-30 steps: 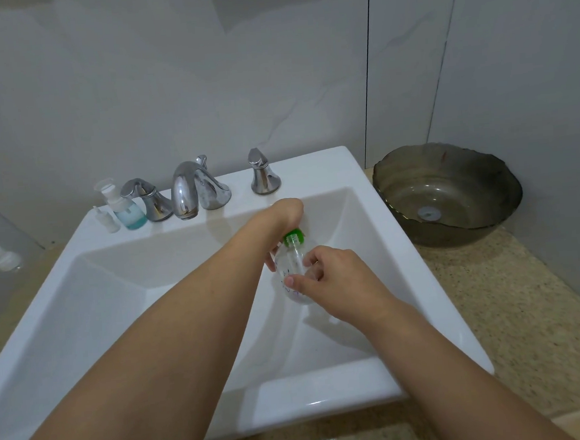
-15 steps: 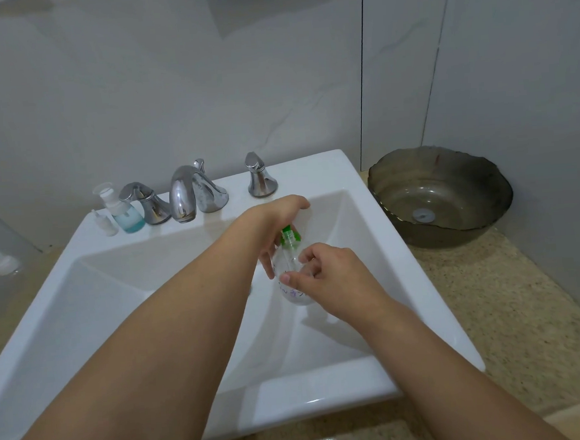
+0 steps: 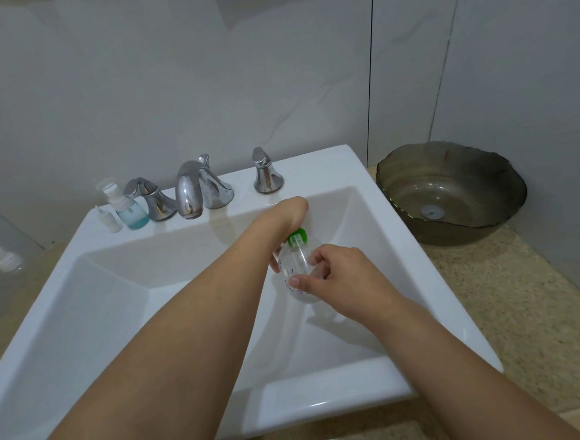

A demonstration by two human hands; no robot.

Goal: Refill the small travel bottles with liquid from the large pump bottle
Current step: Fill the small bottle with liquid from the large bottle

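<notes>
The right hand point(image 3: 340, 278) grips the clear bottle point(image 3: 294, 271) over the white sink point(image 3: 379, 193). The left hand point(image 3: 286, 216) bends over its green cap point(image 3: 298, 235), fingers hidden, so I cannot tell its grip.

light: soft, even | shadows: faint | edges: wide-angle bowing | focus: slightly soft

Both hands, left point(image 3: 286, 216) and right point(image 3: 337, 278), hold a clear green-capped bottle point(image 3: 293, 267) over the white sink point(image 3: 312, 170).
</notes>
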